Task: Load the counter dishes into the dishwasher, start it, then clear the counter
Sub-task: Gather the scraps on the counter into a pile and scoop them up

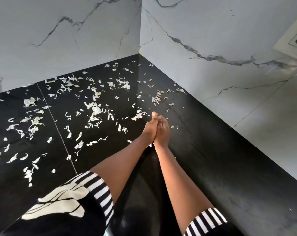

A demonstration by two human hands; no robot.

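Pale, papery peel scraps (93, 109) lie scattered over the black counter (204, 142), thickest at the left and middle and thinning toward the corner. My left hand (149, 129) and my right hand (162, 132) are pressed together side by side, edges down on the counter, at the right margin of the scraps. Fingers are stretched out flat, thumbs up. A few scraps (137, 116) lie just ahead of the fingertips. Neither hand visibly holds anything. No dishes are in sight.
White marble-look walls (76, 40) meet in a corner behind the counter. A white wall socket (294, 41) sits high on the right wall. A thin seam (59, 130) runs across the counter. Striped sleeve cuffs (100, 189) cover my upper arms.
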